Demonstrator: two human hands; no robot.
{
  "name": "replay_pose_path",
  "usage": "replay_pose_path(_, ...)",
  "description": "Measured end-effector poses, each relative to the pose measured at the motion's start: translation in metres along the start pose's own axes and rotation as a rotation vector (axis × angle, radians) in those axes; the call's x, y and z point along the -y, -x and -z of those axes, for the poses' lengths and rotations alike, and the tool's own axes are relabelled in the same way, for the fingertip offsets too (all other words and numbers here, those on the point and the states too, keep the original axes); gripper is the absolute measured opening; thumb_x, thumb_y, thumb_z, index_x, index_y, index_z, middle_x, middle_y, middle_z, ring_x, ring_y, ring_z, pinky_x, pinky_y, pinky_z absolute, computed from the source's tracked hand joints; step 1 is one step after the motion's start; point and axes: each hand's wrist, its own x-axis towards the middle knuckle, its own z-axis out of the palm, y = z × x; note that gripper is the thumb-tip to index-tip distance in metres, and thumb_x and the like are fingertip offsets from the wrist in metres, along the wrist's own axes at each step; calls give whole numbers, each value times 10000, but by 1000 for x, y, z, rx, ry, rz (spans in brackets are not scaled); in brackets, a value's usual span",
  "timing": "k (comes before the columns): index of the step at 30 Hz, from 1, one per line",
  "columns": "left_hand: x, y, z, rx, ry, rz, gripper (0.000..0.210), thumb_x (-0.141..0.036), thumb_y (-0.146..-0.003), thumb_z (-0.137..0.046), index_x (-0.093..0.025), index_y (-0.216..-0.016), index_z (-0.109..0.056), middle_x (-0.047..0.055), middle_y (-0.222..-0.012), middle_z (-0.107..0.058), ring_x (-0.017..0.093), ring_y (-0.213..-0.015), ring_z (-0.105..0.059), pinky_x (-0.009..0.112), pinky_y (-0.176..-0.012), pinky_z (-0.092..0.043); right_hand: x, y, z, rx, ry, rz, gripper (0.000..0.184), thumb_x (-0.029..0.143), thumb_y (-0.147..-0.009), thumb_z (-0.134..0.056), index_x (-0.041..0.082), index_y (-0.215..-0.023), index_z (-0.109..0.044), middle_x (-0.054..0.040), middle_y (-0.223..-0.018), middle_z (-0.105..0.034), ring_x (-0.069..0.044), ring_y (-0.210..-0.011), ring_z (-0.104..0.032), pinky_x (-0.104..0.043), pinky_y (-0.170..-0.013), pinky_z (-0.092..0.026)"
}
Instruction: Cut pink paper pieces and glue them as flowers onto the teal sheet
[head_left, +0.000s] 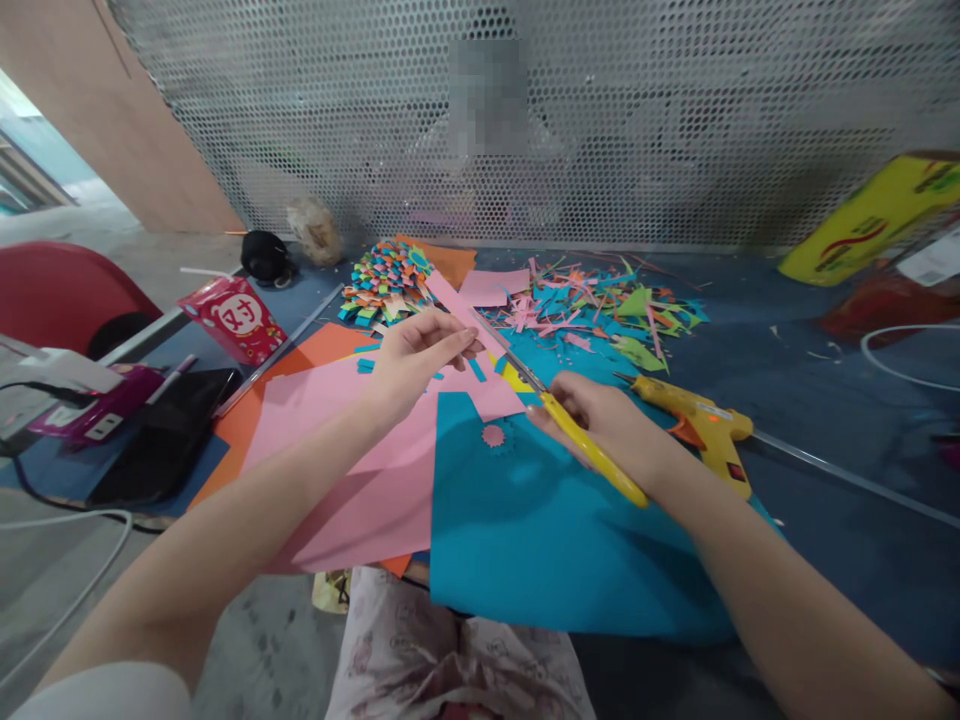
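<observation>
Between thumb and fingers, my left hand (424, 355) pinches a long pink paper strip (452, 298) that slants across the middle of the table. My right hand (600, 420) is closed around the yellow handles of a pair of scissors (581, 432). Their blades reach up and left along the strip, close to my left fingertips; whether they bite into it I cannot tell. Below lie a large blue sheet (540, 540) and a pink sheet (375, 490). A small pink disc with a jagged edge (493, 436) rests on the blue sheet.
Behind my hands are a pile of folded colored paper pieces (386, 280) and scattered paper scraps (585, 300). To the right lies a yellow glue gun (697, 415). A red drink carton (234, 318) and black phone (169, 440) are left. A perforated metal panel (645, 130) stands behind.
</observation>
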Motion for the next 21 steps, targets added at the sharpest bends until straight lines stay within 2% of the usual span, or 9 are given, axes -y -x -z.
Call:
replay_pose_path(10, 3, -1, 2, 6, 2, -9, 270, -349, -618, -784, -148, -669, -612, 0, -617, -648, 87, -560, -573, 220, -524, -460, 4, 1, 2, 5, 16, -34, 434, 660, -670, -485, 237, -671, -386, 46, -532, -395, -115, -490, -388, -247, -449, -256)
replay_pose_path(21, 0, 0, 0, 0, 10, 11, 275, -350, -604, -788, -145, -655, -613, 2, -620, -647, 82, -554, -567, 215, -519, -454, 5, 3, 1, 25, -58, -71, 405, 623, -686, -526, 241, -684, -395, 64, -480, -389, -117, -449, -409, -252, -445, -316)
